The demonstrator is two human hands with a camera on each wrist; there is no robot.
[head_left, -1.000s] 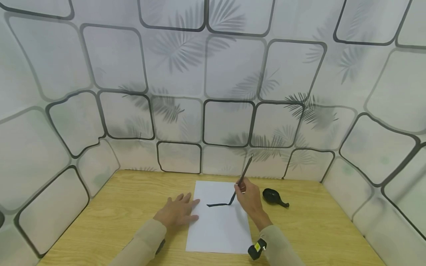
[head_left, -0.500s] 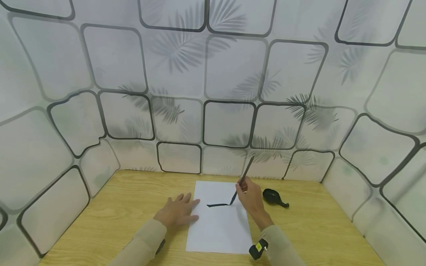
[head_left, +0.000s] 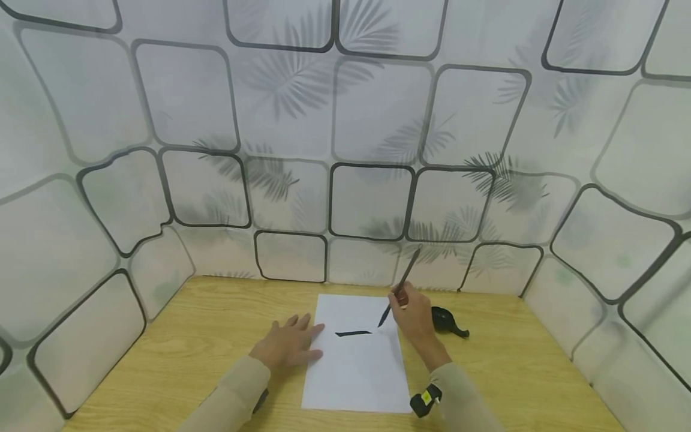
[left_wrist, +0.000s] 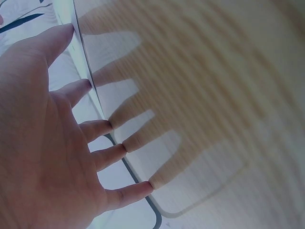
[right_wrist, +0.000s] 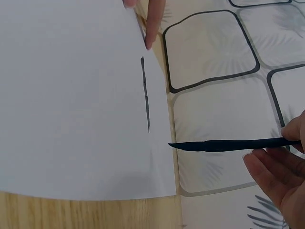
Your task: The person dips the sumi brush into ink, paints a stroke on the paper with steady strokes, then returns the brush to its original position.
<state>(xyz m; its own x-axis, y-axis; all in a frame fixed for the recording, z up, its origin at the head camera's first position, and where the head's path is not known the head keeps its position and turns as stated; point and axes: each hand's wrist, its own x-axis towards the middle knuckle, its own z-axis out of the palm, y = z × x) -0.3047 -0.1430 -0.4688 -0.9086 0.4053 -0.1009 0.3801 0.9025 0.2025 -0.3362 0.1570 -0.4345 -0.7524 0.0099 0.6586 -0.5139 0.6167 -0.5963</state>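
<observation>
My right hand (head_left: 414, 313) pinches a dark calligraphy brush (head_left: 400, 285), tilted with its top leaning to the right. The brush's pointed black tip is just off the right end of a black ink stroke (head_left: 353, 333) on the white sheet of paper (head_left: 356, 378). In the right wrist view the brush (right_wrist: 228, 144) lies across the frame, thumb on one side and fingers on the other. My left hand (head_left: 288, 342) rests with spread fingers at the paper's left edge. The left wrist view shows that hand (left_wrist: 62, 133) with its fingertips on the table surface.
A black spoon-shaped dish (head_left: 444, 320) with a short handle sits right of the paper, partly behind the right hand. The wooden table (head_left: 227, 312) ends at a patterned curtain-like wall (head_left: 291, 255) at the back and both sides.
My right hand has moved a little up and to the right with the brush, whose tip has left the stroke's right end. The left hand and the paper have not moved.
</observation>
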